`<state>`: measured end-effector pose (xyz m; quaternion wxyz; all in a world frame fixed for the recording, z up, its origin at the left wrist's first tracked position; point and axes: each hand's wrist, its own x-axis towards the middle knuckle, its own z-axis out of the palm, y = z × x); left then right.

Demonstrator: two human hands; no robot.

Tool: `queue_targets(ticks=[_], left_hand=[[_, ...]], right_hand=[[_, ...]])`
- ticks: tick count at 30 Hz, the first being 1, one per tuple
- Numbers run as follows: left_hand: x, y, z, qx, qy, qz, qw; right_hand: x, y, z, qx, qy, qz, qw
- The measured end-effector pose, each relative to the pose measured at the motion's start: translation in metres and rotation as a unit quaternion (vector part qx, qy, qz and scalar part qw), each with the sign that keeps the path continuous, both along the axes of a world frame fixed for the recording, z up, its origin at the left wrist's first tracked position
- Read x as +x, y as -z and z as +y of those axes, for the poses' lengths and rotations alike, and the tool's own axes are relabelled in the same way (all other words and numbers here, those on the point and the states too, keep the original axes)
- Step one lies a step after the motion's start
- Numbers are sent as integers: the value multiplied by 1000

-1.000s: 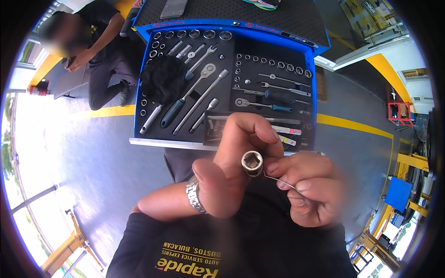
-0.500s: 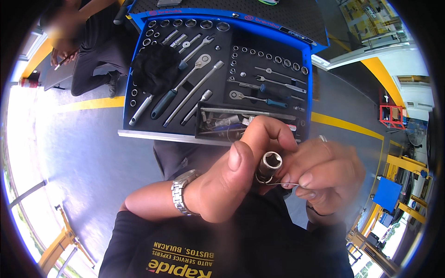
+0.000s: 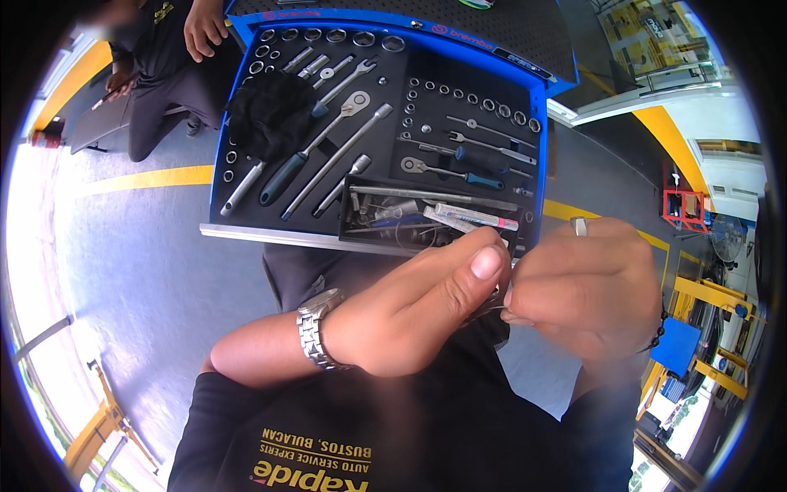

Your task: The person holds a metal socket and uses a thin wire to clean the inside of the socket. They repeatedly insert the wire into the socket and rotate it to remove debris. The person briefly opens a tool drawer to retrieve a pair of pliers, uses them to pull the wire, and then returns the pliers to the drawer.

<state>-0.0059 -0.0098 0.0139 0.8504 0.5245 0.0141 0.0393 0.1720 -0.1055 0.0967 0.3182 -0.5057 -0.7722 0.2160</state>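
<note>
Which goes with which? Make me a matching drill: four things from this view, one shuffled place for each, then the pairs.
Things:
1. wristwatch
2. ring
3. black rag
4. yellow stripe

Places:
A. on the grey floor
B. at the wrist of the left hand
C. on a finger of the right hand
D. in the left part of the tool tray

Pairs: 1-B, 2-C, 3-D, 4-A

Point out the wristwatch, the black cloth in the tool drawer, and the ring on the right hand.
wristwatch [image 3: 316, 328], head view, on the metal band at the left wrist.
black cloth [image 3: 270, 115], head view, middle of the bunched fabric.
ring [image 3: 579, 225], head view, on its top face.
</note>
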Motion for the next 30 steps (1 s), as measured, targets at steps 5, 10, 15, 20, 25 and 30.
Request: queue_targets(ticks=[5,10,15,20,25,30], left_hand=[[4,5,3,-87,39,26,995],[10,17,-6,-57,-37,10,998],[20,34,-7,-80,-89,65,991],[21,35,-2,-55,-185,76,978],[11,23,0,-113,-231,61,964],[8,9,-2,-116,-228,38,966]], right_hand=[[-1,-13,4,-20,-24,-178,984],[-20,-19,4,-19,-27,-296,955],[-36,-6,9,12,-7,-339,941],[-49,21,1,117,12,-353,928],[-57,29,-4,175,55,-326,927],[-54,31,-12,202,77,-287,933]])
